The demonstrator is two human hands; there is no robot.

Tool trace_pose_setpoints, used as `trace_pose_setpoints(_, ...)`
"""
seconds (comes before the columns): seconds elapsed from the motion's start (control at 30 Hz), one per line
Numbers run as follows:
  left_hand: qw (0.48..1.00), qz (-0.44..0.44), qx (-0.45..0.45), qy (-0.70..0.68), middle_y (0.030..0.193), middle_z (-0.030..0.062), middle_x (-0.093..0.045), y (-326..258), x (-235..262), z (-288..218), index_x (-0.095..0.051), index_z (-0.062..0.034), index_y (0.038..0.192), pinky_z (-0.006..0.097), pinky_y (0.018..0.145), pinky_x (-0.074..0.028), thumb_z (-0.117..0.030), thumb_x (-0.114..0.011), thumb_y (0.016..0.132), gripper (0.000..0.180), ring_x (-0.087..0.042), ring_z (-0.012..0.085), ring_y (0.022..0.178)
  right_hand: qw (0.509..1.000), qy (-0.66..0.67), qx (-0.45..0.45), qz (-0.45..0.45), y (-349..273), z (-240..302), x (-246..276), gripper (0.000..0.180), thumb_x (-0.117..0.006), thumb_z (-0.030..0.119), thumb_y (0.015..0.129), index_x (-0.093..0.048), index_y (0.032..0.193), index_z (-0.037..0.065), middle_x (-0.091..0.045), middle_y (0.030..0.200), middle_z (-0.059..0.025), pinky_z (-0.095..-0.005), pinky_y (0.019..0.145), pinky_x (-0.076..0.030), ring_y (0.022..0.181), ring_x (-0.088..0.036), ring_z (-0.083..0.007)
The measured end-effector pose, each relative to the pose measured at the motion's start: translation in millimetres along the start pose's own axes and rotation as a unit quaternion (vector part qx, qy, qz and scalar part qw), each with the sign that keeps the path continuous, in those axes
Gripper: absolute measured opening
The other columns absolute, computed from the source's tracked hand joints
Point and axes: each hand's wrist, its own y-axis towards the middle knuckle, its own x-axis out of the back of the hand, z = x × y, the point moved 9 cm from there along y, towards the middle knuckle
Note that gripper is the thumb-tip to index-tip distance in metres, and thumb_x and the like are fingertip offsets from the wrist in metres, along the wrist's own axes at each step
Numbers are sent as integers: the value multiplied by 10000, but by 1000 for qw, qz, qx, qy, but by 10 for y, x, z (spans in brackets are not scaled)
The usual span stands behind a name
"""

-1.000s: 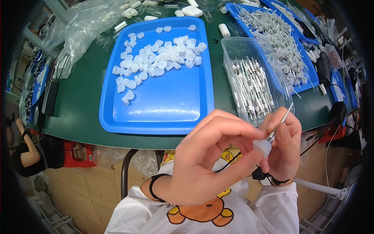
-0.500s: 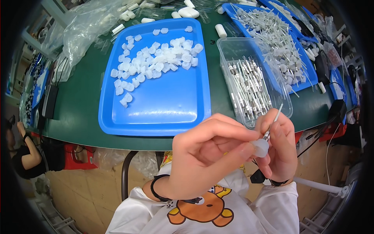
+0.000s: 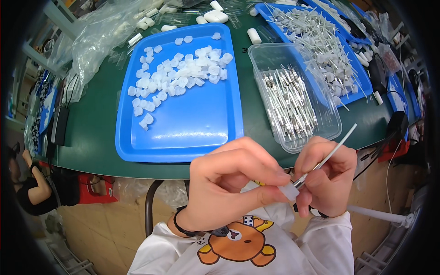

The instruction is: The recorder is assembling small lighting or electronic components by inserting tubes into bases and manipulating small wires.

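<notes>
My left hand (image 3: 233, 183) pinches a small translucent white plastic cap (image 3: 288, 190) between thumb and fingertips. In my right hand (image 3: 325, 178) is a thin white rod with a metal collar (image 3: 337, 149), gripped by thumb and forefinger and slanting up to the right. The rod's metal end meets the cap; how deep it sits inside I cannot tell. Both hands are held in front of my chest, just off the table's near edge. Beyond my left hand lies a blue tray (image 3: 183, 133) with many similar caps (image 3: 183, 73). A clear plastic box (image 3: 293, 147) of metal-ended rods (image 3: 293, 103) stands beyond my right hand.
A second blue tray (image 3: 364, 85) at the back right holds rods fitted with caps. White cylinders (image 3: 253, 36) and clear tubes lie along the back of the green table (image 3: 87, 137). Plastic bags (image 3: 91, 41) fill the back left. Another person's arm (image 3: 39, 181) shows at far left.
Both hands have shifted slightly, the left one leftward. The rod has tilted from steep to a flatter slant, and more of it shows. The cap has turned with it.
</notes>
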Motion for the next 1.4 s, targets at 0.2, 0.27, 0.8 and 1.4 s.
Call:
trace_pose_setpoints(0.2,998,36,48,-28,829,133,-536,-1,2,36,-610,42,755,265,691,-502,182,-632,581,224,-562,178,759,995,8,-38,92,22,-78,-94,46,-528,-121,725,-545,768,-126,-535,697,-129,-201,385,-413,480,-571,-151)
trace_pose_setpoints(0.27,996,43,64,-52,820,128,-537,6,-14,48,-612,40,753,264,688,-499,181,-633,582,223,-558,174,758,987,61,-90,115,7,-149,-143,61,-515,-120,735,-539,791,-125,-541,707,-135,-202,383,-412,477,-566,-148)
trace_pose_setpoints(0.8,709,-208,-102,667,941,125,-525,184,646,-900,-568,-11,921,312,722,-418,-18,-640,644,286,-516,262,841,924,-311,168,-147,413,1020,687,142,-542,36,771,-533,890,-41,-574,709,-99,-185,443,-407,565,-535,-92)
trace_pose_setpoints(1.4,645,-214,-21,734,896,102,-473,92,1016,-855,-555,-34,880,373,802,-352,-27,-607,662,224,-455,269,883,669,-717,137,139,572,351,-296,239,-611,117,699,-530,882,-14,-521,834,-145,-357,691,-415,806,-503,-296)
